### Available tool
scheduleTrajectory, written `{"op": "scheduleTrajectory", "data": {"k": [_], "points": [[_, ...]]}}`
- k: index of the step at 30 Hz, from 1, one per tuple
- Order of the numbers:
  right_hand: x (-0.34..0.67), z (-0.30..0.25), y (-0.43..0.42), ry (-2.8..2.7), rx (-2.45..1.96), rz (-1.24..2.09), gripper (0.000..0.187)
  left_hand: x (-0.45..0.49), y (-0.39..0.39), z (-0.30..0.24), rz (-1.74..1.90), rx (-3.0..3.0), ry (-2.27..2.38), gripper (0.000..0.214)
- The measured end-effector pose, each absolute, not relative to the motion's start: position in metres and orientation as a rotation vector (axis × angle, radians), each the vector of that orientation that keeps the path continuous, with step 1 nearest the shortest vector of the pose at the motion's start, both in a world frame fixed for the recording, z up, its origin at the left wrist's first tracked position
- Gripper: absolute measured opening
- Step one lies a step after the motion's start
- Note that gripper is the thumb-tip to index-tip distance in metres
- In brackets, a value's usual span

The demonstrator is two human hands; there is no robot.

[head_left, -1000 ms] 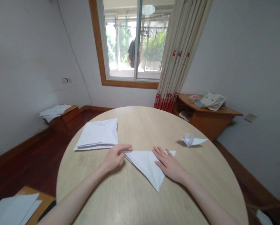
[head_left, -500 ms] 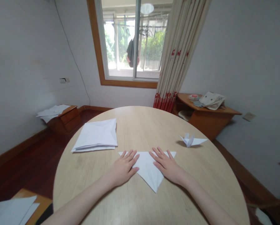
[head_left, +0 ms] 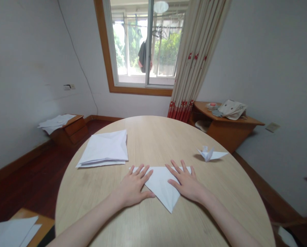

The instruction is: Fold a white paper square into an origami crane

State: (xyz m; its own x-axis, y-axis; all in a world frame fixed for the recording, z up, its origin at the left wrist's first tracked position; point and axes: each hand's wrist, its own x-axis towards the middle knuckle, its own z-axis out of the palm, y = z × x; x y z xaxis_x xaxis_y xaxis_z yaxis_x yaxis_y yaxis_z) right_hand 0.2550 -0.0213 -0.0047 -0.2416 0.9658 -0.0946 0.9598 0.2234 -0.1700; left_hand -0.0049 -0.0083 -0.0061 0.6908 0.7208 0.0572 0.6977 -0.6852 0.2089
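Note:
A white sheet folded into a triangle (head_left: 160,183) lies on the round wooden table (head_left: 153,140), its point toward me. My left hand (head_left: 133,185) rests flat on the triangle's left part, fingers spread. On the right part my right hand (head_left: 186,181) presses down, open and flat as well. Neither hand holds anything.
A stack of white paper (head_left: 104,149) lies on the table at the left. A small folded paper bird (head_left: 210,153) sits at the right. Low wooden cabinets stand by the left wall (head_left: 68,128) and under the curtain (head_left: 225,127). More paper (head_left: 12,231) lies at the lower left.
My left hand moved from the triangle's left tip onto the sheet and flattened. My right hand shifted slightly right. The triangle now lies flatter under both palms.

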Motion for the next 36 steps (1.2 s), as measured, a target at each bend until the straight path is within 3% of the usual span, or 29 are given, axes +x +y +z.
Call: {"op": "scheduleTrajectory", "data": {"k": [11,21,36], "points": [[0.26,-0.002,-0.017,-2.555,-1.61,0.369,0.062,-0.013,0.01,-0.015,0.452,3.059,0.94,0.057],[0.267,-0.005,-0.012,-2.42,-1.449,0.432,0.055,-0.019,0.005,-0.003,0.592,2.81,0.908,0.035],[0.272,-0.01,-0.012,-2.105,-1.346,0.066,0.059,-0.021,0.006,0.001,0.799,2.266,1.082,0.045]]}}
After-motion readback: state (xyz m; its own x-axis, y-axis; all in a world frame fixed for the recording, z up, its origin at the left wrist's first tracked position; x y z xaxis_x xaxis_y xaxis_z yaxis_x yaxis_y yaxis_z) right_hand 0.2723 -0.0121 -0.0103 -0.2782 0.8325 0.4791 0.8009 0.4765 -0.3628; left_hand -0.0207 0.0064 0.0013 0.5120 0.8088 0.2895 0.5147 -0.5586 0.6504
